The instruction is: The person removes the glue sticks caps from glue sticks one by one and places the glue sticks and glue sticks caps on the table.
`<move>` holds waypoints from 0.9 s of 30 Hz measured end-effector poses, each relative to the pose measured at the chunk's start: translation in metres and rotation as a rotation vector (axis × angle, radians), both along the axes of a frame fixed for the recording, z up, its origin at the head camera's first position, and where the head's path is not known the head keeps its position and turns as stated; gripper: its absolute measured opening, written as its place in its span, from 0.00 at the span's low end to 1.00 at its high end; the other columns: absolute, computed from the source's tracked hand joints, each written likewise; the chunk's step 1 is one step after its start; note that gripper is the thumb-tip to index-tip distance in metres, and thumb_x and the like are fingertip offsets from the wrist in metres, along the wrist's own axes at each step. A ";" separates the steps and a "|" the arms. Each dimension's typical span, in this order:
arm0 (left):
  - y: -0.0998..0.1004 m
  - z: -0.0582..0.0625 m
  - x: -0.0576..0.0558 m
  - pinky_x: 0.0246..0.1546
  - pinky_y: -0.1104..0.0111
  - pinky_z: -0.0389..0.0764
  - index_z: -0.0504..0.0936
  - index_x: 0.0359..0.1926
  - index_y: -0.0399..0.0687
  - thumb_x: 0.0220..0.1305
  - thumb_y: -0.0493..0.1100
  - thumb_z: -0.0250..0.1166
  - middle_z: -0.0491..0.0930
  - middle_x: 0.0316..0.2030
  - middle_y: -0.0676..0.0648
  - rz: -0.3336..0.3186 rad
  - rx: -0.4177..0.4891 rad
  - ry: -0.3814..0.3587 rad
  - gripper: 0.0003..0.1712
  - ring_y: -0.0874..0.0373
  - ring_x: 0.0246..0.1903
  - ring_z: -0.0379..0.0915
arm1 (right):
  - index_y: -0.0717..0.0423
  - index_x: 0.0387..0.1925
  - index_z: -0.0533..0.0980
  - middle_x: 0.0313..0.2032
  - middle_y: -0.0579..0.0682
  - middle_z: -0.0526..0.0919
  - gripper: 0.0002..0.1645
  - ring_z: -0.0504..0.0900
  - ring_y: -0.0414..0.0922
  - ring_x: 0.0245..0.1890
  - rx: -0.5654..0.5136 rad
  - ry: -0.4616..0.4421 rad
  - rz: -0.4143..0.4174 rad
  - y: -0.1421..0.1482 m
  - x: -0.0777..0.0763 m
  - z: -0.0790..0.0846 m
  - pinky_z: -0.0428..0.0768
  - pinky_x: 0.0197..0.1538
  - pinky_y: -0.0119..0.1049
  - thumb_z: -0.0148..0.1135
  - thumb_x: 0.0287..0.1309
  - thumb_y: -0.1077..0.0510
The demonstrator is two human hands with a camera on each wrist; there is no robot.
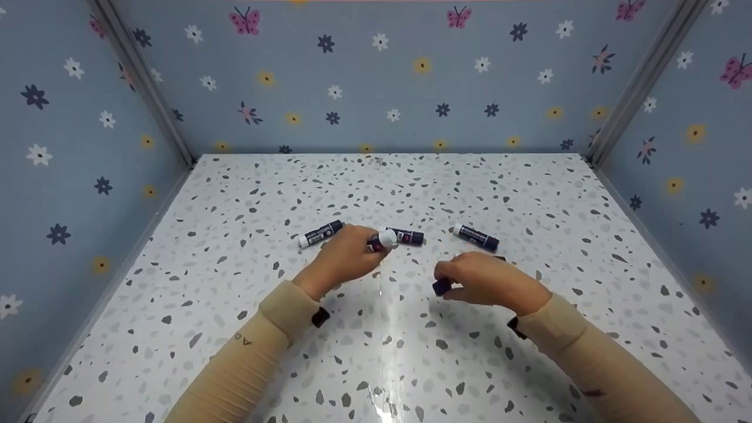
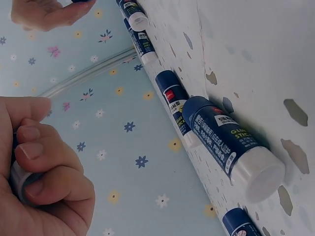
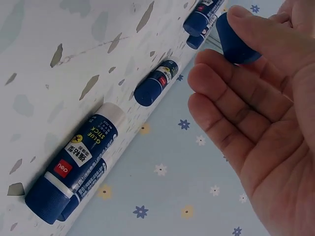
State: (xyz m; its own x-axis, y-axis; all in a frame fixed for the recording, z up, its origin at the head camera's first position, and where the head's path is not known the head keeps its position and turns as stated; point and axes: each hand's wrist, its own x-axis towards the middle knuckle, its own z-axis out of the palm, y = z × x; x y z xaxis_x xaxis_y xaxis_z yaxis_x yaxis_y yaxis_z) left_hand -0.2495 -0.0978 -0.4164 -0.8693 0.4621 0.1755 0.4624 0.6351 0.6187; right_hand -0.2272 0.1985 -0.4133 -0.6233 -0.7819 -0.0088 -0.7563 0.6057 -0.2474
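Note:
My left hand [image 1: 346,255] grips a glue stick [image 1: 385,239], its white end sticking out past the thumb; in the left wrist view the curled fingers cover most of it. A dark blue glue stick cap [image 1: 442,286] is pinched between thumb and index finger of my right hand [image 1: 487,279]. The right wrist view shows the same cap [image 3: 236,42], with the other fingers loosely extended below it. Close by lie a glue stick [image 1: 405,236] just beyond the left hand, and another [image 1: 320,234] to its left.
A further glue stick [image 1: 477,237] lies beyond the right hand, and the dark end of one more [image 1: 499,258] shows behind that hand. All lie on a white speckled tabletop [image 1: 376,188]. Flower-patterned walls [image 1: 376,76] enclose the back and both sides.

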 end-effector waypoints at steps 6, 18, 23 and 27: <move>0.001 -0.002 0.002 0.28 0.68 0.66 0.64 0.20 0.57 0.77 0.50 0.68 0.64 0.19 0.56 -0.009 0.084 0.009 0.29 0.62 0.21 0.58 | 0.54 0.38 0.82 0.34 0.47 0.89 0.10 0.87 0.45 0.34 0.026 0.017 0.038 0.000 0.002 -0.007 0.86 0.43 0.43 0.79 0.61 0.61; 0.004 -0.004 0.006 0.29 0.67 0.68 0.71 0.29 0.52 0.79 0.50 0.66 0.68 0.23 0.54 -0.013 0.242 -0.082 0.20 0.60 0.24 0.63 | 0.53 0.31 0.81 0.30 0.44 0.88 0.09 0.82 0.39 0.29 0.094 0.011 0.110 -0.001 0.009 -0.018 0.83 0.37 0.36 0.77 0.58 0.63; 0.003 -0.004 0.007 0.31 0.66 0.70 0.73 0.39 0.49 0.82 0.51 0.62 0.71 0.28 0.52 -0.032 0.255 -0.160 0.14 0.59 0.26 0.65 | 0.52 0.30 0.81 0.28 0.45 0.87 0.09 0.79 0.37 0.25 0.087 -0.009 0.122 -0.004 0.013 -0.018 0.79 0.32 0.31 0.76 0.59 0.62; 0.003 -0.006 0.008 0.32 0.64 0.69 0.72 0.45 0.48 0.84 0.52 0.57 0.71 0.29 0.51 -0.059 0.255 -0.204 0.13 0.58 0.27 0.64 | 0.53 0.28 0.81 0.27 0.45 0.86 0.09 0.78 0.37 0.23 0.081 -0.023 0.125 -0.004 0.016 -0.020 0.78 0.30 0.30 0.76 0.59 0.62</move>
State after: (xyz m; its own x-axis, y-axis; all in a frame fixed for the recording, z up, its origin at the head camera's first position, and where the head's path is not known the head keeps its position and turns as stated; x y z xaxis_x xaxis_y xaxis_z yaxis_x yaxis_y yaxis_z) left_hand -0.2419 -0.0949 -0.4222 -0.8716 0.4761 0.1169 0.3439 0.4239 0.8379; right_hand -0.2117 0.1942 -0.4328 -0.5197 -0.8498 -0.0881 -0.8219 0.5254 -0.2199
